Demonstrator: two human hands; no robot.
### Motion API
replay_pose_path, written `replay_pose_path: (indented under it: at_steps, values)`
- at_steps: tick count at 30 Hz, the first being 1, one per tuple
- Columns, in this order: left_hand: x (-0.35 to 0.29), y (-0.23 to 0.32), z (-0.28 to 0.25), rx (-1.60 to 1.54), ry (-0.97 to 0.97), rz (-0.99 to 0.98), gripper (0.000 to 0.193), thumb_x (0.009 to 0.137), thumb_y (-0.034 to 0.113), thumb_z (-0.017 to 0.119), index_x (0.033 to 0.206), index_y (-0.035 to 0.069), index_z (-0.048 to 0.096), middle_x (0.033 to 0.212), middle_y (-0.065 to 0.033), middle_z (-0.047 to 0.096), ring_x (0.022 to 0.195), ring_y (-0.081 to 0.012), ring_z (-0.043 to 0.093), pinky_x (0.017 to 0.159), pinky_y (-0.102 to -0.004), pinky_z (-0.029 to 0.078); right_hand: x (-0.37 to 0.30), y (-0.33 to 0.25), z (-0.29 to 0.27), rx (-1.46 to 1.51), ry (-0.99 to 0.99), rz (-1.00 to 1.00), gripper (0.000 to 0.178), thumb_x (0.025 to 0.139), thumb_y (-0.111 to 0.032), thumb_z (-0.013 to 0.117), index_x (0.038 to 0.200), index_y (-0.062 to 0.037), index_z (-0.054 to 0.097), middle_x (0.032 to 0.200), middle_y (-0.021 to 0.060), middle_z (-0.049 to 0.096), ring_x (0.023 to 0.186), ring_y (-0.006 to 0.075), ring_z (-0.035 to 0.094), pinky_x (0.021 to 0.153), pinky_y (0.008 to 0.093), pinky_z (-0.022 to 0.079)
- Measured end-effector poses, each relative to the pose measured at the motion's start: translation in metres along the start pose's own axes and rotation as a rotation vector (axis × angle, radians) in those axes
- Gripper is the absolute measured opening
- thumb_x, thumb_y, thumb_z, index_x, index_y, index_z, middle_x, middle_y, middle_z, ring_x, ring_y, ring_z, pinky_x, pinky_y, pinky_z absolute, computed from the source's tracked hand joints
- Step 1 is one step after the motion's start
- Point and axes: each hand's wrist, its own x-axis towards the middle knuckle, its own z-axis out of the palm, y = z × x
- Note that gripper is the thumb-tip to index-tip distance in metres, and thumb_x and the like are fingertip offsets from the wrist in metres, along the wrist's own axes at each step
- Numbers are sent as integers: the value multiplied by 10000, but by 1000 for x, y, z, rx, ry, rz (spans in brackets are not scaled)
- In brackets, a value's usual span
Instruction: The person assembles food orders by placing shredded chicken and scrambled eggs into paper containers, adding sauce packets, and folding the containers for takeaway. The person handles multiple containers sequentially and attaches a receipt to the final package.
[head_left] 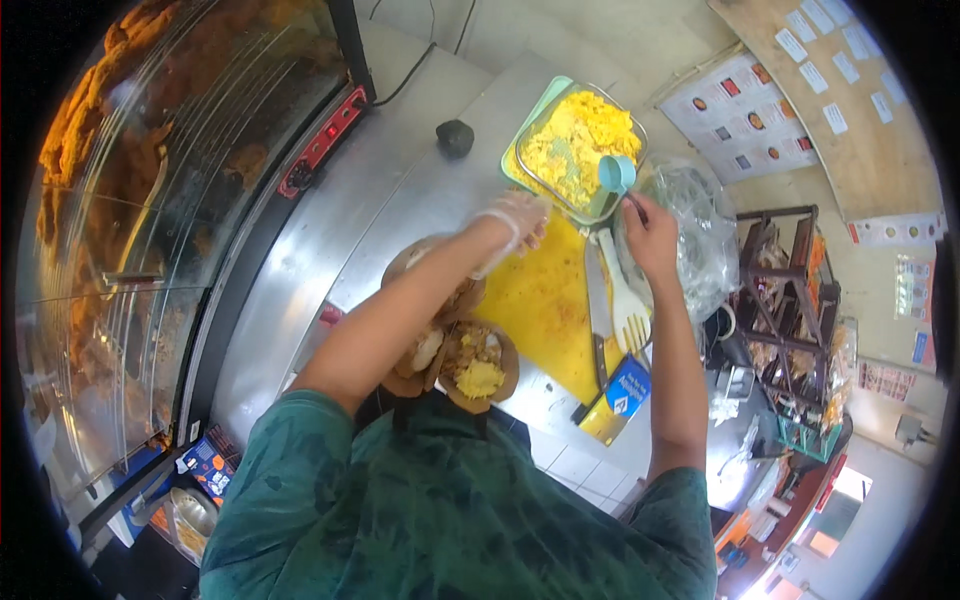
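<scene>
My right hand grips the dark handle of a light-blue measuring cup. The cup is over the near right part of a clear rectangular container of chopped yellow food, perhaps scrambled egg. In a clear plastic glove, my left hand is beside the container's near left corner, above a yellow cutting board, fingers apart with nothing visible in them. Brown paper bowls of food stand close to my body, partly covered by my left forearm; the nearest holds a yellow heap.
A knife and white slotted spatula lie along the board's right side, near a blue-and-yellow packet. Clear plastic bags bunch at right. A dark round object sits on the steel counter. A glass display case borders the left.
</scene>
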Motion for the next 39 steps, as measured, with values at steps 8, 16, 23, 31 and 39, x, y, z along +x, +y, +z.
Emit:
replay_pose_path:
  at_steps: [8, 16, 23, 31, 39]
  values:
    - [91, -23, 20, -189, 374, -78, 364, 922, 337, 429, 898, 12, 591, 683, -97, 616, 552, -204, 594, 498, -355, 462, 138, 26, 79, -726, -116, -346, 88, 820, -102, 541, 805, -31, 591, 783, 171, 664, 718, 310, 663, 610, 419, 528]
    - [91, -16, 19, -206, 446, -78, 319, 914, 304, 455, 793, 44, 596, 620, -79, 603, 532, -186, 582, 527, -353, 463, 141, 33, 106, -717, -376, -346, 128, 810, -95, 503, 819, -25, 610, 712, 188, 644, 672, 337, 661, 585, 443, 532]
    - [107, -25, 18, -162, 423, -119, 351, 909, 328, 459, 837, 23, 616, 650, -99, 632, 563, -191, 618, 539, -349, 480, 120, 18, 111, -732, -423, -307, 145, 814, -105, 509, 739, -36, 613, 702, 186, 646, 637, 336, 662, 561, 452, 534]
    - [102, -24, 13, -133, 391, -116, 367, 925, 341, 457, 820, 27, 614, 641, -90, 627, 554, -201, 606, 536, -353, 476, 129, 16, 127, -786, -427, -334, 135, 813, -104, 544, 807, -36, 661, 753, 152, 669, 679, 314, 673, 570, 400, 545]
    - [112, -23, 2, -12, 266, -107, 336, 916, 288, 484, 783, 8, 615, 636, -102, 623, 581, -191, 611, 518, -340, 472, 115, 36, 135, -671, -434, -259, 124, 816, -89, 512, 790, -33, 621, 724, 203, 645, 691, 368, 654, 628, 455, 534]
